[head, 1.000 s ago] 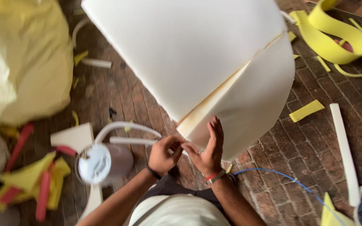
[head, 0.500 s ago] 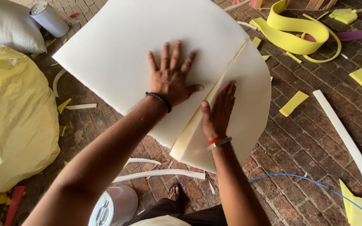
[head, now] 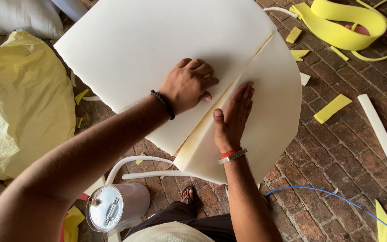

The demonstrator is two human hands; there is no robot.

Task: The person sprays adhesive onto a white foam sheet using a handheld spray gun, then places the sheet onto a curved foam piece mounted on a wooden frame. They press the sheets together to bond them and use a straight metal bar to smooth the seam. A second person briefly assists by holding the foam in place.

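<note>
Head view, looking straight down: two big white foam sheets meet along a seam over the brick floor (head: 337, 152). The left hand (head: 188, 84) is pressed on the larger foam sheet (head: 157, 40), knuckles bent, fingertips curled down right at the seam, grasping nothing. Half a second ago that hand lay flat with fingers spread, further up the sheet; now it has drawn in and bunched up. The right hand (head: 234, 117) lies flat, fingers together, palm down on the smaller foam sheet (head: 274, 107), just beside the seam, holding nothing. It was tilted on its edge before; now it is pressed flat. The camera has moved closer, too.

Now the containers. A metal can (head: 113, 208) with a handled lid stands on the floor near the person's feet, lid shut, contents hidden. At far left a bulging yellow sack (head: 19, 98) sits by the foam, what fills it not visible.

Yellow foam scraps (head: 332, 108) and a curled yellow foam strip (head: 350, 27) lie scattered on the bricks, and a blue cable (head: 337, 193) runs along at lower right.
</note>
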